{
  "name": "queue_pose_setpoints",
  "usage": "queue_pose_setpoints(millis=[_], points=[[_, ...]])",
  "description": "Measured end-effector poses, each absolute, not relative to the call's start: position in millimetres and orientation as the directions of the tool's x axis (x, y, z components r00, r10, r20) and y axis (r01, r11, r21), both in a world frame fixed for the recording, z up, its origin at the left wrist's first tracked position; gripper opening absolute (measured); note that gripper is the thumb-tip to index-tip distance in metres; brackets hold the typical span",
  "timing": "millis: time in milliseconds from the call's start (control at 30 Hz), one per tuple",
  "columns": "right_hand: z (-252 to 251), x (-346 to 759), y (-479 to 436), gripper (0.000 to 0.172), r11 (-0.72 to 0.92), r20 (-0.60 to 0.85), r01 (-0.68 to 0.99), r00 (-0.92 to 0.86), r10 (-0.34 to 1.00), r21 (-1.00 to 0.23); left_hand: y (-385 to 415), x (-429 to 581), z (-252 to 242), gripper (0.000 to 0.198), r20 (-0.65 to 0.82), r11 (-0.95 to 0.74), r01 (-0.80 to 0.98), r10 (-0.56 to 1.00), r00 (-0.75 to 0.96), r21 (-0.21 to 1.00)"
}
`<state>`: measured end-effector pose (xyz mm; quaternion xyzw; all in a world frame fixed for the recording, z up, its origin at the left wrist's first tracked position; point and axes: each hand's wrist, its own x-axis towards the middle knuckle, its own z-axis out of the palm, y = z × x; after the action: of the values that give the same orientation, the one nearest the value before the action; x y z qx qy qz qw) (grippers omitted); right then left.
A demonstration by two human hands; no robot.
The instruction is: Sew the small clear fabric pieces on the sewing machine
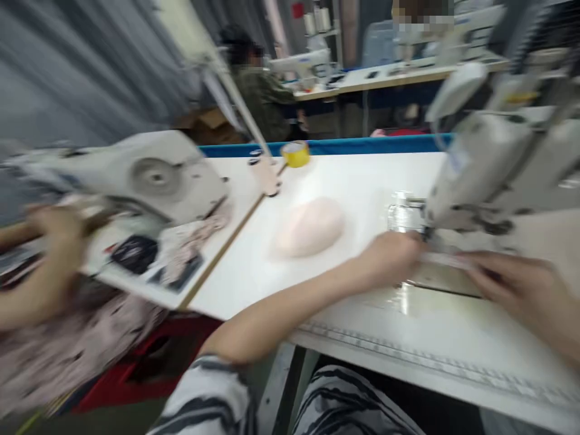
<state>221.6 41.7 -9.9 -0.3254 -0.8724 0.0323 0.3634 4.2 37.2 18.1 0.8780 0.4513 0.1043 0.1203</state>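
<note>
at the left, another person's hand (61, 232) lies beside a white sewing machine (158, 178), blurred, so i cannot tell what it grips. below it, on the near left, pink cloth (95, 350) hangs by a red crate (156, 362). right of that hand sit a dark bundle (135, 254) and a strip of pink lace (193, 241). on the far side, a person in dark green (260, 99) sits near another counter (353, 83). next come a pale spool (265, 174) and a roll of yellow tape (295, 155), just right of it. in the middle, a pale pink cup-shaped pad (312, 226) lies alone on the white counter (362, 181). right of it, the left hand (394, 257) is curled with its fingers together on the left end of a pale strip (446, 260), close beside the right sewing machine (489, 163). the right hand (521, 281) pinches the strip's right end between thumb and fingers. a ruler (408, 355) runs along the near edge.
</note>
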Motion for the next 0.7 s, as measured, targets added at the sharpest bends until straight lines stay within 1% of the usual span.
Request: queue_pose_setpoints(millis=[33, 100, 133, 267, 367, 433, 500, 600, 667, 700], points=[[-8.7, 228.1, 39.1, 0.019, 0.776, 0.606, 0.554, -0.516, 0.605, -0.303, 43.1, 3.8, 21.0, 0.030, 0.078, -0.566, 0.757, 0.814, 0.575, 0.327], [-6.8, 229.4, 39.7, 0.018, 0.773, 0.632, 0.541, -0.480, 0.608, -0.333, 52.2, 4.8, 26.7, 0.029, 0.032, -0.540, 0.758, 0.821, 0.570, 0.367], [-5.9, 226.8, 41.7, 0.018, 0.769, 0.639, 0.542, -0.467, 0.611, -0.339, 55.0, 5.9, 29.3, 0.027, 0.033, -0.546, 0.752, 0.816, 0.577, 0.369], [-2.4, 216.4, 46.7, 0.022, 0.766, 0.669, 0.570, -0.448, 0.593, -0.298, 58.2, 9.4, 34.9, 0.019, 0.016, -0.528, 0.753, 0.823, 0.568, 0.391], [-1.7, 214.9, 45.4, 0.030, 0.754, 0.675, 0.591, -0.435, 0.596, -0.286, 57.9, 9.3, 33.6, 0.017, -0.002, -0.504, 0.754, 0.831, 0.557, 0.421], [-2.1, 214.8, 44.8, 0.037, 0.740, 0.671, 0.603, -0.419, 0.612, -0.298, 57.0, 7.8, 32.3, 0.021, 0.002, -0.512, 0.722, 0.816, 0.578, 0.466], [-2.6, 214.3, 44.7, 0.040, 0.723, 0.646, 0.605, -0.412, 0.642, -0.334, 55.3, 5.3, 31.7, 0.028, 0.007, -0.501, 0.664, 0.801, 0.599, 0.555], [-2.7, 212.9, 44.2, 0.036, 0.711, 0.589, 0.592, -0.438, 0.679, -0.379, 51.8, 1.0, 31.0, 0.042, -0.009, -0.441, 0.593, 0.797, 0.603, 0.674], [-2.1, 212.1, 42.6, 0.032, 0.711, 0.558, 0.588, -0.466, 0.687, -0.385, 49.3, -1.8, 28.8, 0.048, -0.010, -0.425, 0.577, 0.800, 0.601, 0.698], [-1.6, 211.8, 41.4, 0.031, 0.716, 0.547, 0.586, -0.482, 0.685, -0.380, 47.9, -3.1, 26.8, 0.049, 0.005, -0.439, 0.575, 0.797, 0.603, 0.690]])
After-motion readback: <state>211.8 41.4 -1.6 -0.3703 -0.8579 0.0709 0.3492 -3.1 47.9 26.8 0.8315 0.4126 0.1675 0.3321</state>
